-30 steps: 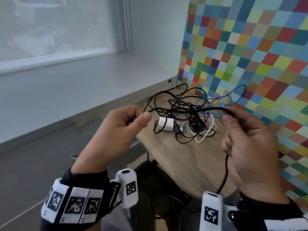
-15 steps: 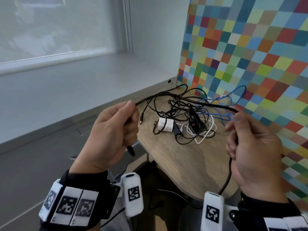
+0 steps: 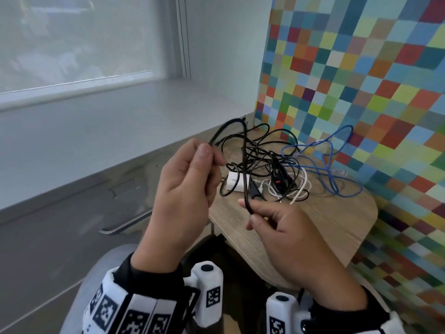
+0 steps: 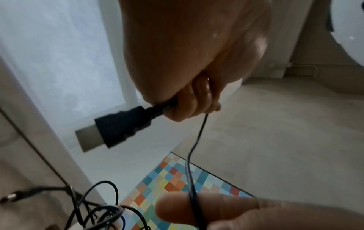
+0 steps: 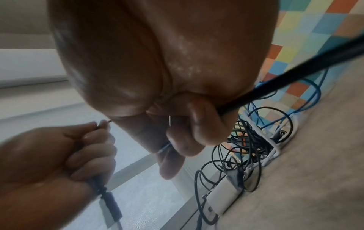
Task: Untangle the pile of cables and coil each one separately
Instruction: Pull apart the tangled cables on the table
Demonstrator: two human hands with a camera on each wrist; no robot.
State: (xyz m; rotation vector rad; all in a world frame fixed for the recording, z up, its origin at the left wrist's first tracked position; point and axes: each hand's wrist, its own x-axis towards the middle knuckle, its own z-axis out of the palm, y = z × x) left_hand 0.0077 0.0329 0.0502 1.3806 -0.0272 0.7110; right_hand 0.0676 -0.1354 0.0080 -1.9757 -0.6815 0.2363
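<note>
gripping one black cable [image 3: 244,150], both hands [image 3: 183,194] arch it over tangled cables [image 3: 272,165] on the wooden table [image 3: 337,218].

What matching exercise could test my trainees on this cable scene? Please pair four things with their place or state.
Things:
1. thick black cable
2. blue cable
3. white charger
4. HDMI plug

Places or states:
A. lies looped on the table by the colourful wall
B. sticks out below the left hand
C. arches between both hands
D. sits under black loops in the pile

Pairs: 1-C, 2-A, 3-D, 4-B
</note>
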